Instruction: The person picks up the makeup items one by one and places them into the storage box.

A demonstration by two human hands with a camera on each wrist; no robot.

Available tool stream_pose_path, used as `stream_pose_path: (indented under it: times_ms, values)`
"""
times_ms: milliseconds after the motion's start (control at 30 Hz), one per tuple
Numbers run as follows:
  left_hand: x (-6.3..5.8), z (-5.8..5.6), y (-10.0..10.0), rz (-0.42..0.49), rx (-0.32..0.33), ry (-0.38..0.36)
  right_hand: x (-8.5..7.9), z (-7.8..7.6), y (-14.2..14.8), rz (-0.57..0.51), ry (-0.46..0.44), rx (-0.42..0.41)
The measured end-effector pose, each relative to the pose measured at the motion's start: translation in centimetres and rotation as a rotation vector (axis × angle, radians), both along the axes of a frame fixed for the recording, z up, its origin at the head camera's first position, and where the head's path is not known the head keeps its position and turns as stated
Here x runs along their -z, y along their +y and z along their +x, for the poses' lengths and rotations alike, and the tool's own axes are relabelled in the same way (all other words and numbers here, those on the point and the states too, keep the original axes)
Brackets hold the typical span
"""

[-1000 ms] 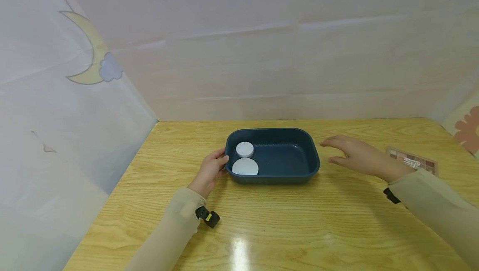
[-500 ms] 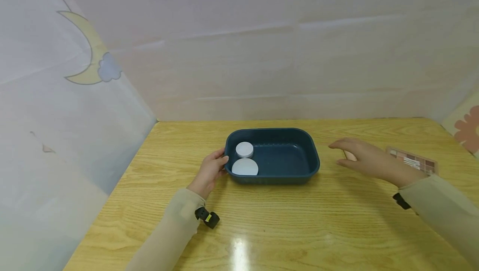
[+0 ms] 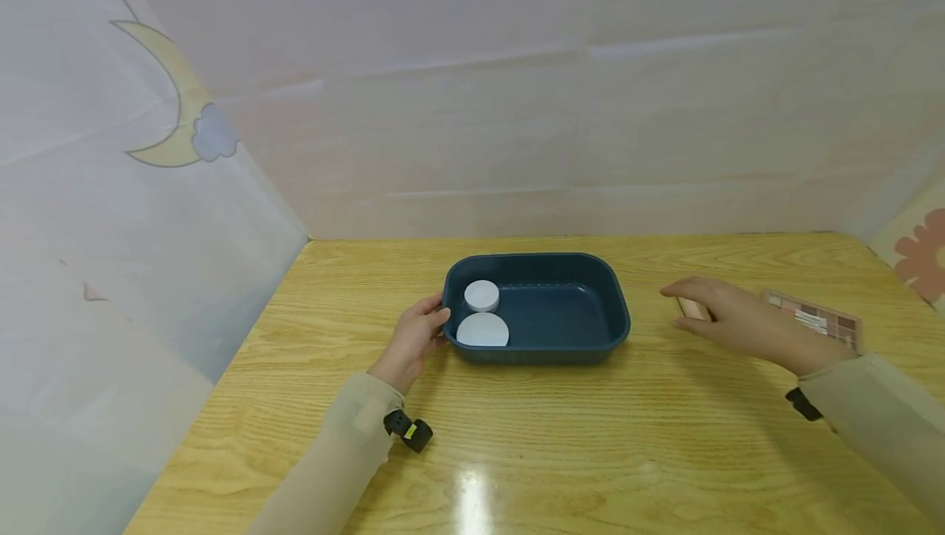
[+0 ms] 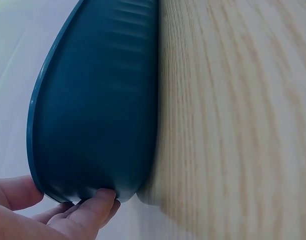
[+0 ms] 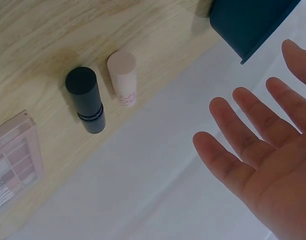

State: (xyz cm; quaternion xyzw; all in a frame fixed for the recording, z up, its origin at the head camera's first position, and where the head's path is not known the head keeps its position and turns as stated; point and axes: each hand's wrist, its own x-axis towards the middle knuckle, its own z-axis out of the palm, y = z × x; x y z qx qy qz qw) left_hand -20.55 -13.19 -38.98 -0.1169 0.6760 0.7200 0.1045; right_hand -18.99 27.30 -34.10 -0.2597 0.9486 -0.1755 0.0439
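A dark blue plastic bin sits on the wooden table, with two white round lidded containers inside at its left end: a smaller one behind a larger one. My left hand grips the bin's left end, thumb at the rim and fingers against the outer wall. To the right of the bin, my right hand hovers with fingers spread and nothing held. A pale pink cosmetic tube shows beyond it, beside a black tube that the hand hides in the head view.
An eyeshadow palette lies at the right of the table, partly behind my right wrist. A pale cloth wall with a moon print rises at the table's back edge, and another stands on the left.
My right hand has moved right, away from the bin, and the pink tube has come into view between its thumb and fingers. My left hand and the bin have stayed put.
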Motion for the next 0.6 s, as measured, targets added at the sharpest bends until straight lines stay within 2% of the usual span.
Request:
stream_pose_path:
  times_ms: [333,600]
  values:
    - [0.1,0.2,-0.1,0.010,0.000,0.014,0.1,0.8,1.2,0.000,0.021,0.039]
    - [0.1,0.1,0.0,0.014,0.009,0.020,0.0,1.0,2.2,0.067,0.056,0.063]
